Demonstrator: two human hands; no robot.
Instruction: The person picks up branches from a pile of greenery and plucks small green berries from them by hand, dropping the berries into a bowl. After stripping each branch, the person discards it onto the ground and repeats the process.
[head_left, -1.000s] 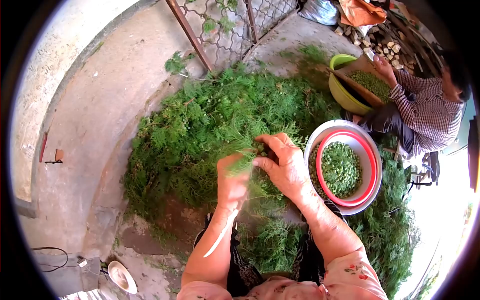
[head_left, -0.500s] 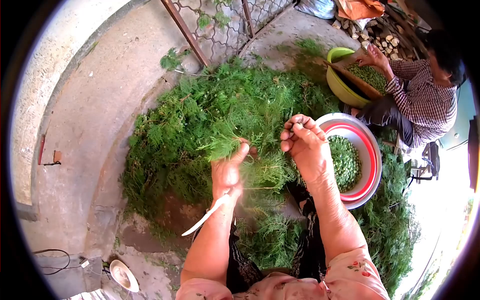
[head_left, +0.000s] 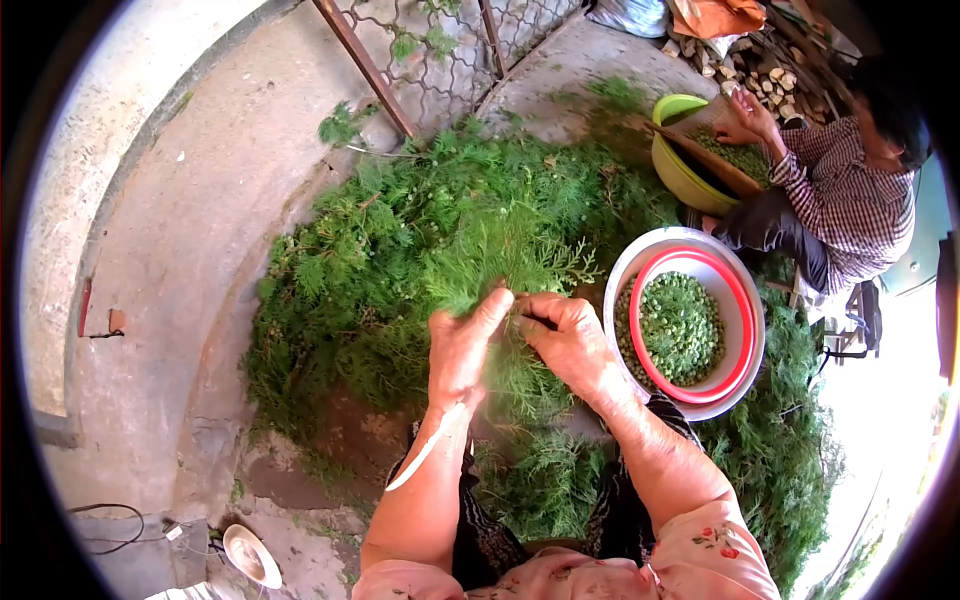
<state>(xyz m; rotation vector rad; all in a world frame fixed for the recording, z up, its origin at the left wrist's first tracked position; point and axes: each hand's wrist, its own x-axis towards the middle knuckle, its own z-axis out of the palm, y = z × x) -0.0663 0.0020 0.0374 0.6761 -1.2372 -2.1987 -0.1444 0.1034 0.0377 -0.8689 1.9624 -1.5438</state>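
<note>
My left hand (head_left: 458,350) is closed round a feathery green conifer sprig (head_left: 490,255), whose fronds fan out above the thumb. A white strip (head_left: 425,447) hangs at that wrist. Close beside the left thumb, my right hand (head_left: 572,345) pinches at the sprig; the exact spot between its fingertips is hidden. Under both hands spreads a large heap of cut conifer branches (head_left: 350,290). To the right of my right hand stands a metal basin (head_left: 622,268) with a red-rimmed bowl (head_left: 742,300) inside it, holding many small green cones (head_left: 682,325).
At the upper right a co-worker (head_left: 850,200) sits by a yellow-green tub (head_left: 680,175) with a board across it and green pieces inside. Chopped firewood (head_left: 775,85) lies behind. A metal mesh gate (head_left: 430,65) stands at the back, and a pale hat-like object (head_left: 250,555) lies lower left.
My right hand has moved left and down from beside the basin to the sprig, its fingertips now at the left thumb. The left hand keeps hold of the sprig, which has shifted slightly right.
</note>
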